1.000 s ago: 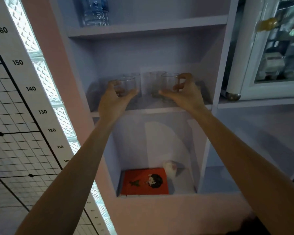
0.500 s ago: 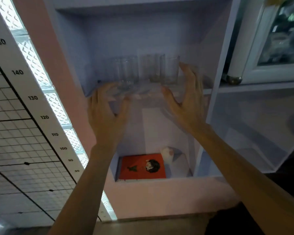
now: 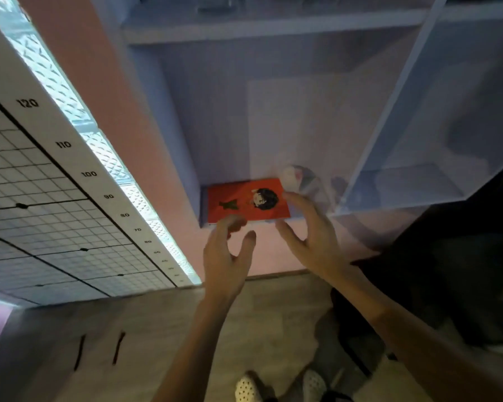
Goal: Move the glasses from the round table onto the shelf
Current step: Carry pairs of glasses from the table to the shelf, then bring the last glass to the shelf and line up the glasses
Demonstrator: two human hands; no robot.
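My left hand (image 3: 227, 256) and my right hand (image 3: 314, 242) hang empty in front of the lowest shelf compartment, fingers spread. The pale lilac shelf unit (image 3: 273, 27) fills the upper half of the view. Only the blurred bases of the glasses (image 3: 215, 4) show at the very top edge, on the shelf board above. The round table is out of view.
A red book (image 3: 244, 201) with a cartoon face lies in the bottom compartment beside a small white figure (image 3: 291, 175). A height chart (image 3: 55, 169) and a glass-block strip (image 3: 99, 146) run along the left wall. A dark object (image 3: 447, 271) stands at right. Wooden floor (image 3: 128, 329) lies below, with my shoes (image 3: 273, 387).
Both hands let go of the glasses on the shelf, opened, and dropped down. The view tilted downward, so the glasses slid to the top edge.
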